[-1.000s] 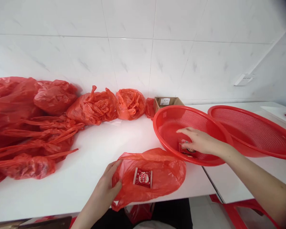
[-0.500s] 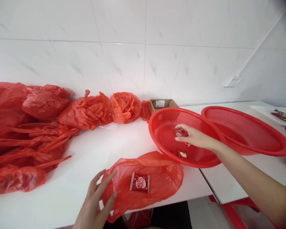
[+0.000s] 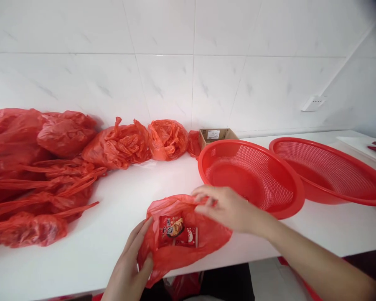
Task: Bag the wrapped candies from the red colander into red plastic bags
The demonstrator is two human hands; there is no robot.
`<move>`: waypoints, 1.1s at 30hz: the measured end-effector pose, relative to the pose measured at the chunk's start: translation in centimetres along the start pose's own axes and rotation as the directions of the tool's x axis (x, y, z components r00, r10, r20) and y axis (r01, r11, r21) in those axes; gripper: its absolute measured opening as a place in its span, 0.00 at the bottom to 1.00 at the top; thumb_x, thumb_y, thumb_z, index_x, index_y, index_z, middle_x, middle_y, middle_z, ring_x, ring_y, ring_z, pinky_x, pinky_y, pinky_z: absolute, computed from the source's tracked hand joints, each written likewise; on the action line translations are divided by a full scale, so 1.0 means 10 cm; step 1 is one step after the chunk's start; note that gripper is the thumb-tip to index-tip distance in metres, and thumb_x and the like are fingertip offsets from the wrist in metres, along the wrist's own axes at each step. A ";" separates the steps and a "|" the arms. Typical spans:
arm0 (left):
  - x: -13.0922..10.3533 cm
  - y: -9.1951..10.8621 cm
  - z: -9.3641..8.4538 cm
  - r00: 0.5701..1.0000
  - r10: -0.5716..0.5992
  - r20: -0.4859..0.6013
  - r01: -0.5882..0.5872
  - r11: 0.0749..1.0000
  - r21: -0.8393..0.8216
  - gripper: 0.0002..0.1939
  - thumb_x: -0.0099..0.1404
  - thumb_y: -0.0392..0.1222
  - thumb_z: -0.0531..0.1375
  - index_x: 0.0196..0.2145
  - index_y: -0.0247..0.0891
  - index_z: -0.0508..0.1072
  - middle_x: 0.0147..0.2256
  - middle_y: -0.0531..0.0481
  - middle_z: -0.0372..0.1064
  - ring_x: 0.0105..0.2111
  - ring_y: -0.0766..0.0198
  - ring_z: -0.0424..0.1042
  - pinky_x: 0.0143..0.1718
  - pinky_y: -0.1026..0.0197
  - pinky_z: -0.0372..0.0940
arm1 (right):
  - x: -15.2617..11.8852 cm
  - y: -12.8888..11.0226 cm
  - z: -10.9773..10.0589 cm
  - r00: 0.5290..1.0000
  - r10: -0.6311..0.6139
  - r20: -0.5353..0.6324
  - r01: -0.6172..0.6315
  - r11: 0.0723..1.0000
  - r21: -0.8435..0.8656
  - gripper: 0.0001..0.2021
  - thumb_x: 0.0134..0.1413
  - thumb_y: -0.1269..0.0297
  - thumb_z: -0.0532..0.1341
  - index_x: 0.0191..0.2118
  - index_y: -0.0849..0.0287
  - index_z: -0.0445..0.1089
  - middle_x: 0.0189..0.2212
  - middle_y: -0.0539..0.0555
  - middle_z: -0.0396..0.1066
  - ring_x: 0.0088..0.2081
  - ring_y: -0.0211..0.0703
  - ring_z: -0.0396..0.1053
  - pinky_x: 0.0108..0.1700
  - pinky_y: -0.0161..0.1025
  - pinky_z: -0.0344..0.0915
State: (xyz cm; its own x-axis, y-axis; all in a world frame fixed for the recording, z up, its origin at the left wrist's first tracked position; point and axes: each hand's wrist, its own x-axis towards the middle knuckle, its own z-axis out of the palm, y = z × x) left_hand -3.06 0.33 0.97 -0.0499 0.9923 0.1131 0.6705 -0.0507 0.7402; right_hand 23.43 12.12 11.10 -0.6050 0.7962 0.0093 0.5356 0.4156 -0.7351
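Note:
A red plastic bag point(image 3: 203, 225) lies with its mouth open at the table's front edge. Inside it are a dark red snack packet with a food picture point(image 3: 171, 228) and, partly under that, a smaller red and white packet point(image 3: 191, 237). My left hand point(image 3: 132, 259) rests against the bag's left side, thumb and fingers apart. Above the bag's right rim hovers my right hand point(image 3: 222, 207), its fingers loosely bent and apart, with nothing visible in them. Behind that hand stands a red plastic basket point(image 3: 238, 173); part of its near side is hidden.
Another red basket point(image 3: 338, 175) stands at the right. Filled red bags point(image 3: 119, 144) line the wall and crowd the table's left side. An open cardboard box point(image 3: 217, 134) sits behind the nearer basket. A white tray point(image 3: 357, 144) with packets lies at the far right.
My right hand has moved left from the basket to the bag. The dark red packet now lies in the bag over the smaller one. My left hand's fingers have drawn closer together.

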 end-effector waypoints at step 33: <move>-0.01 -0.07 0.04 0.999 -0.030 -0.040 0.026 0.993 -0.113 0.33 0.63 0.32 0.51 0.65 0.49 0.56 0.65 0.49 0.51 0.66 0.55 0.50 0.65 0.48 0.45 | -0.09 0.67 -0.51 0.964 0.245 -0.099 -0.264 0.921 -0.287 0.18 0.57 0.58 0.57 0.54 0.50 0.66 0.51 0.57 0.69 0.50 0.51 0.69 0.49 0.46 0.65</move>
State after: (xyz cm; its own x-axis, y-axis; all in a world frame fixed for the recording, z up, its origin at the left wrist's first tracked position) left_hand -3.23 0.32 0.20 -0.1001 0.9880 0.1173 0.5808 -0.0377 0.8131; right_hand 30.58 16.42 9.66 -0.3938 0.9132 -0.1046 0.8220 0.2990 -0.4847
